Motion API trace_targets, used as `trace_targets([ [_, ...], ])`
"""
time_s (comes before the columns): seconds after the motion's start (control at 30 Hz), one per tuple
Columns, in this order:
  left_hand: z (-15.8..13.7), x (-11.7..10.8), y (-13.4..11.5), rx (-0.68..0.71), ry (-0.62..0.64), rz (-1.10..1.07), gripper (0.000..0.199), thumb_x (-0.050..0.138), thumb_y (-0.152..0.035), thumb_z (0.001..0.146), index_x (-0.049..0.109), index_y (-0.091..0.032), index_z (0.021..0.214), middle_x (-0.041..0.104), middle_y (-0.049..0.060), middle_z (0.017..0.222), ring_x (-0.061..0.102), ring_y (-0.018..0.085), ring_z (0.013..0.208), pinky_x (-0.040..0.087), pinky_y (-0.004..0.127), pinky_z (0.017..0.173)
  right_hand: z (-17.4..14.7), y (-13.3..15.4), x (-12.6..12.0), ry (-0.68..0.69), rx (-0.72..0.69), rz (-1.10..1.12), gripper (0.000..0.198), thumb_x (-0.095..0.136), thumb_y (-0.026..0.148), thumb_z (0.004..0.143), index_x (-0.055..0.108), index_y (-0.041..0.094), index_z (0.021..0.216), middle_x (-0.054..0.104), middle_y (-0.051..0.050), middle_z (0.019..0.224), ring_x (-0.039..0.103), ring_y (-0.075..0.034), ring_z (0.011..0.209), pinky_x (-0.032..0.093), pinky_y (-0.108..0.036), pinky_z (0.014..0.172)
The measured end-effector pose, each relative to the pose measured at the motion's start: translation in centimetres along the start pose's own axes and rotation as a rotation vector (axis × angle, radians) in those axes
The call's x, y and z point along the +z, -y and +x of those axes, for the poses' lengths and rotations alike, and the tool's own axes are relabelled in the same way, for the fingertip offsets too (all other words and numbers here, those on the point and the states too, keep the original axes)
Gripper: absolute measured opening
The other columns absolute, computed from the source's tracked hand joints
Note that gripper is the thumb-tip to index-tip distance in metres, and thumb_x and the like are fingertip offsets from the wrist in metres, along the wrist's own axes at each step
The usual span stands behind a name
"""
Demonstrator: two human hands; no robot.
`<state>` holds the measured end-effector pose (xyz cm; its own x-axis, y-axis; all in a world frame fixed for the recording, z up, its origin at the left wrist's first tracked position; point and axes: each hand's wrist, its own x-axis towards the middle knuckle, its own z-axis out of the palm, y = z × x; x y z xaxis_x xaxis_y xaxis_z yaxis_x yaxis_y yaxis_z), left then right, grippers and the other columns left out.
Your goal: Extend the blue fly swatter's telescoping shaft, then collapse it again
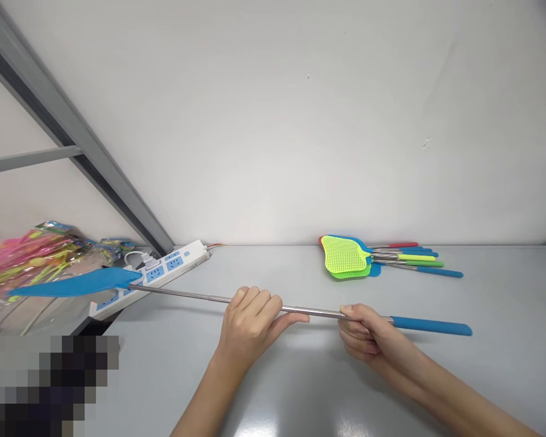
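Note:
A blue fly swatter with a telescopic metal rod (pixel 318 312) is held across the front of me, its rod drawn out long. Its blue paddle (pixel 77 283) points left, seen nearly edge-on, and its blue handle (pixel 432 326) points right. My left hand (pixel 253 318) is closed around the middle of the rod, thumb stretched along it. Near the handle, my right hand (pixel 364 331) grips the thicker end of the rod between thumb and curled fingers. Behind, a stack of fly swatters (pixel 346 255) lies on the table, with yellow-green, green, blue and red parts and their rods short.
A white power strip (pixel 164 270) with a plug in it lies at the left, partly behind the blue paddle. Beyond it are colourful plastic-wrapped packages (pixel 31 255). A grey metal frame post (pixel 86 133) slants along the left. A white wall (pixel 273 121) backs the grey table (pixel 505 291).

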<state>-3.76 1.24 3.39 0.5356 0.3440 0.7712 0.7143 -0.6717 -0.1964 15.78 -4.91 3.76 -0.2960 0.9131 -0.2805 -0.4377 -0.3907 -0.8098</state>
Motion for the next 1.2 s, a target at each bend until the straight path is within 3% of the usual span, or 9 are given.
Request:
trace_targets([
  [0.13,-0.1,0.1,0.1,-0.021,-0.001,-0.015,0.037,0.056,-0.044,0.067,0.037,-0.017,0.048,0.03,-0.005,0.045,0.028,0.009,0.048,0.026,0.024,0.053,0.3,0.0,-0.1,0.028,-0.005,0.026,0.035,0.04,0.027,0.079,0.025,0.018,0.049,0.014,0.007,0.045,0.008,-0.007,0.042,0.01,-0.025,0.043],
  [0.33,-0.2,0.2,-1.2,-0.167,-0.022,-0.105,0.029,0.059,-0.038,0.066,0.044,-0.017,0.052,0.037,-0.005,0.045,0.031,0.009,0.049,0.028,0.024,0.055,0.4,0.5,-0.2,0.08,-0.035,-0.054,0.036,0.036,0.031,0.081,0.028,0.017,0.049,0.019,0.007,0.044,0.015,-0.007,0.041,0.013,-0.025,0.045],
  [0.6,0.2,-0.1,-2.4,-0.268,-0.062,-0.204,0.018,0.061,-0.033,0.065,0.053,-0.018,0.062,0.046,-0.004,0.049,0.036,0.009,0.051,0.027,0.028,0.06,0.2,1.1,0.0,0.22,0.063,-0.054,0.04,0.024,0.043,0.084,0.029,0.018,0.052,0.027,0.005,0.047,0.02,-0.007,0.041,0.017,-0.024,0.044],
  [0.83,0.2,-0.3,-3.2,-0.325,-0.039,-0.278,0.015,0.061,-0.031,0.066,0.054,-0.018,0.062,0.045,-0.004,0.05,0.036,0.009,0.052,0.025,0.029,0.061,0.2,0.5,0.0,0.323,0.108,-0.021,0.042,0.014,0.043,0.085,0.032,0.018,0.056,0.03,0.005,0.044,0.024,-0.007,0.037,0.019,-0.023,0.042],
  [1.07,0.3,-0.5,-4.3,-0.353,-0.035,-0.266,0.017,0.06,-0.031,0.066,0.053,-0.018,0.058,0.044,-0.005,0.047,0.035,0.009,0.05,0.022,0.029,0.061,0.7,-0.7,-0.1,0.33,0.126,0.006,0.042,0.018,0.046,0.082,0.03,0.018,0.052,0.033,0.004,0.042,0.025,-0.007,0.036,0.019,-0.022,0.04],
  [1.2,0.6,-0.7,-4.1,-0.343,-0.053,-0.251,0.016,0.06,-0.031,0.066,0.053,-0.019,0.06,0.046,-0.005,0.048,0.036,0.009,0.051,0.023,0.029,0.061,0.8,-0.4,0.1,0.283,0.057,-0.061,0.044,0.02,0.047,0.082,0.034,0.017,0.052,0.03,0.004,0.044,0.026,-0.008,0.039,0.02,-0.023,0.043],
])
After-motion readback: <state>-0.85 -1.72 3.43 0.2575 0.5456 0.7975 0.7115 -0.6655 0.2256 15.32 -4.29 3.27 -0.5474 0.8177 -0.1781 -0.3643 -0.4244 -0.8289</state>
